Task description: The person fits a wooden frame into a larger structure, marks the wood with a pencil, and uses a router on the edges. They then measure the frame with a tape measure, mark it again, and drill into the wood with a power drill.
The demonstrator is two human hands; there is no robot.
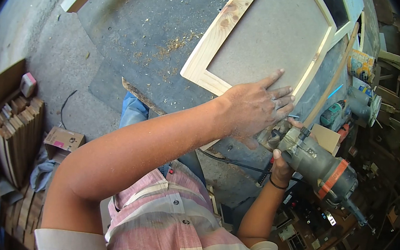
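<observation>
My left hand (257, 106) lies palm down with its fingers spread over the near corner of a pale wooden frame (222, 23). A flat grey-beige panel (270, 40) fills the frame, and two of my fingers reach onto it. Close beside that hand, my right hand (281, 169) grips a dark power router (314, 160) with an orange band round its body. The router is tipped on its side, its base end toward the frame corner. Its base is partly hidden by my left hand. Sawdust clings to my left fingers.
Wood shavings (176, 45) are scattered on the dark work surface (141, 32). A black cord (235, 163) runs below my left hand. On the right are a green drill (332, 113), a yellow tin (360, 66) and a long wooden strip (331, 84). Stacked boards (19, 127) stand at left.
</observation>
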